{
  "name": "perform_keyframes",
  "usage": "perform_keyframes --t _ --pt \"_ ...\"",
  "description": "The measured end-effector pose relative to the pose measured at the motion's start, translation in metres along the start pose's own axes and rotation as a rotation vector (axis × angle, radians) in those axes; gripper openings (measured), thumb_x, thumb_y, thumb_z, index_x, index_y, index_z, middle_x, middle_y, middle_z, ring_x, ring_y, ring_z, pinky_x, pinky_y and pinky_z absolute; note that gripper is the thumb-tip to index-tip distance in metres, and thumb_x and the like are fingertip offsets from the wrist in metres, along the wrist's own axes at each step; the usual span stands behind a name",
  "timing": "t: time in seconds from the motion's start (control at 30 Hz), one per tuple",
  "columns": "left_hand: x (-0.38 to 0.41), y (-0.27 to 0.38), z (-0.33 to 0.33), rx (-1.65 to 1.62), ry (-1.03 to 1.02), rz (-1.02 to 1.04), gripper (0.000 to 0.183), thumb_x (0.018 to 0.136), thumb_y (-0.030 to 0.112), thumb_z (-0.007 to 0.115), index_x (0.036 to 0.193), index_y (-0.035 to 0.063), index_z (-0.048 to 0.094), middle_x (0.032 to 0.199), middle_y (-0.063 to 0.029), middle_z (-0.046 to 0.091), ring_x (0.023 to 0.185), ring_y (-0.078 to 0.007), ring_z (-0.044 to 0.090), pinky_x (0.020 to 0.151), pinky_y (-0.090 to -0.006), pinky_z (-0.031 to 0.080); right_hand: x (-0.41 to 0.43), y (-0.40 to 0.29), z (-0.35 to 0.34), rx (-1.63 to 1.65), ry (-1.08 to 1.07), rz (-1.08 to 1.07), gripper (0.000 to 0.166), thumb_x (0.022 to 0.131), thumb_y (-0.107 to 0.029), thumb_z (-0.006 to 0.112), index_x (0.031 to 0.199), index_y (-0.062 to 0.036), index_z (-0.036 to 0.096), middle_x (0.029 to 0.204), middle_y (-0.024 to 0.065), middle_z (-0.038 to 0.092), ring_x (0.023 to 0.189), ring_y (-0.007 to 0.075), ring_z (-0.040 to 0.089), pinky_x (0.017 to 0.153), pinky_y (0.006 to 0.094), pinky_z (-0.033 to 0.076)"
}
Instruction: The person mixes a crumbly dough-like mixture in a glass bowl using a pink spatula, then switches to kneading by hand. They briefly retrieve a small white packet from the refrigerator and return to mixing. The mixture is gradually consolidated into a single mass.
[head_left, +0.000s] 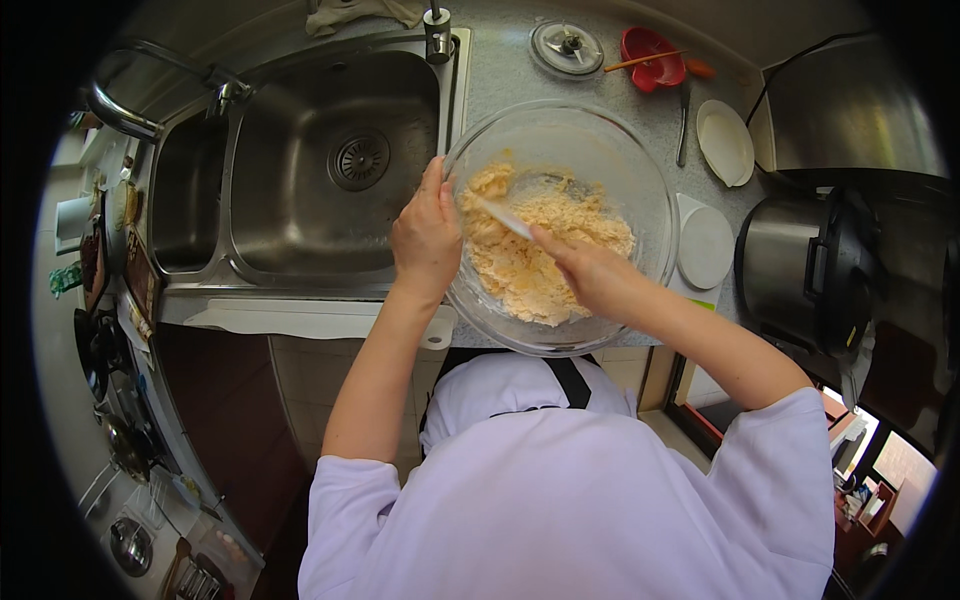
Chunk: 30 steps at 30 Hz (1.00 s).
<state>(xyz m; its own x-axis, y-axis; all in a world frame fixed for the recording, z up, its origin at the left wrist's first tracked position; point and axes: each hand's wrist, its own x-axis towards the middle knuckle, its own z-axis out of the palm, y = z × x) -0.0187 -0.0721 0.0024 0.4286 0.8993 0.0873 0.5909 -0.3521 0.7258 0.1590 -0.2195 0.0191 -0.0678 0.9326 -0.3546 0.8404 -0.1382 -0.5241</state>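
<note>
A large clear glass bowl stands on the speckled countertop, close to its front edge. Crumbly pale yellow dough lies across its bottom, with a clump at the left side. My left hand grips the bowl's left rim. In my right hand is a white spatula, seemingly plastic; its far end is in the dough at the left of the bowl, and my fingers hide its near end.
Left of the bowl is a steel double sink with a faucet. Behind stand a bladed lid and a red bowl. At right are a white plate, a white kitchen scale and a steel-and-black cooker.
</note>
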Motion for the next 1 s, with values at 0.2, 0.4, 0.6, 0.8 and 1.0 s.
perform_keyframes --t 0.2,0.4,0.6,0.8,1.0 --pt "-0.001 -0.001 0.0 0.011 0.029 0.016 0.035 0.094 0.019 0.042 0.124 0.0016 0.051 0.098 -0.0221 0.064 0.089 -0.0385 0.062 0.074 -0.0445 0.05 -0.023 -0.006 -0.004 -0.283 -0.054 -0.137 0.074 0.077 0.0 0.053 0.144 -0.0162 0.027 0.089 0.0163 0.055 0.067 0.0295 0.062 0.055 0.0377 0.05" --pt "0.001 -0.004 0.001 -0.007 0.02 0.015 0.036 0.094 0.02 0.041 0.124 0.0022 0.052 0.099 -0.0219 0.064 0.088 -0.0387 0.062 0.074 -0.0445 0.05 -0.047 -0.004 -0.059 -0.518 -0.36 -0.087 0.064 0.084 -0.004 0.05 0.143 -0.0198 0.032 0.085 0.0139 0.054 0.066 0.0276 0.062 0.055 0.0385 0.049" --pt "0.002 -0.001 -0.001 -0.04 0.0 -0.025 0.037 0.095 0.022 0.041 0.124 0.0031 0.051 0.099 -0.0217 0.064 0.09 -0.039 0.062 0.075 -0.0449 0.05 -0.059 0.013 -0.099 0.131 -0.356 0.31 0.043 0.096 -0.014 0.041 0.139 -0.0155 0.039 0.079 0.0078 0.056 0.066 0.0174 0.06 0.052 0.0319 0.049" --pt "0.001 -0.005 0.0 -0.033 0.014 -0.003 0.037 0.095 0.022 0.04 0.125 0.0032 0.051 0.098 -0.0217 0.064 0.09 -0.0395 0.062 0.075 -0.0449 0.049 -0.045 0.028 -0.091 0.798 -0.213 0.753 0.042 0.099 -0.021 0.037 0.14 -0.012 0.036 0.076 0.0015 0.051 0.058 0.011 0.053 0.05 0.0253 0.048" --pt "0.001 -0.001 0.0 -0.057 0.021 0.007 0.035 0.095 0.02 0.041 0.123 0.0032 0.051 0.097 -0.0211 0.065 0.088 -0.0388 0.062 0.075 -0.0445 0.049 -0.013 0.034 -0.034 0.494 -0.047 0.616 0.04 0.097 -0.017 0.041 0.136 -0.0103 0.041 0.077 0.0126 0.058 0.063 0.0215 0.056 0.059 0.0316 0.049"
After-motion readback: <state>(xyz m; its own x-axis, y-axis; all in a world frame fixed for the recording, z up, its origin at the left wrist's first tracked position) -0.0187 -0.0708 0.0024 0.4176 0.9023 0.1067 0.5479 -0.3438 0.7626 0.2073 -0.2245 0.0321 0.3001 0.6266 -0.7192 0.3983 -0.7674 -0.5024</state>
